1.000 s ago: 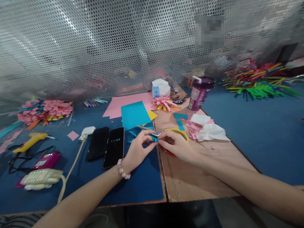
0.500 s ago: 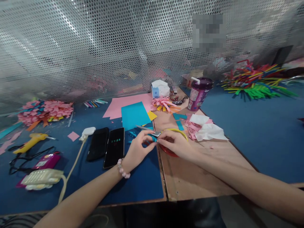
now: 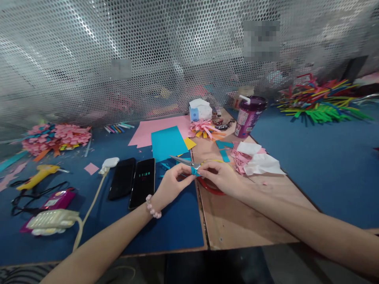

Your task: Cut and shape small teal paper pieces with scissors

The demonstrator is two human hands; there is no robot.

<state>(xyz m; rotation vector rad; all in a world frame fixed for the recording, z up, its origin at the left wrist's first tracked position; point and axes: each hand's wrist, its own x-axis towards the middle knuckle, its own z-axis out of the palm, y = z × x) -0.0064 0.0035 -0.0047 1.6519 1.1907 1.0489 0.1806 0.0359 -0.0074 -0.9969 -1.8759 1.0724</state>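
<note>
Between the fingertips of both hands is a small blue paper piece (image 3: 195,172). My left hand (image 3: 174,184), with a pink bead bracelet (image 3: 153,209) at its wrist, pinches it from the left. From the right, my right hand (image 3: 220,179) pinches the same piece. Scissors (image 3: 185,161) lie just behind the fingers, blades pointing left; their yellow and red handles are partly covered by my right hand. Beyond them is a blue paper sheet (image 3: 168,142), on top of pink sheets (image 3: 145,132). Blue paper scraps (image 3: 165,166) lie left of the blades.
Two phones (image 3: 142,183) lie left of my hands, near a power strip (image 3: 53,221) and a yellow glue gun (image 3: 40,176). A purple cup (image 3: 250,118) with a straw, a tissue pack (image 3: 200,111) and crumpled white tissue (image 3: 263,165) stand or lie to the right. A perforated metal panel (image 3: 166,51) rises behind.
The blue paper piece shows more plainly between my fingertips and looks turned or folded. Both hands have stayed in nearly the same place, with slight finger movement.
</note>
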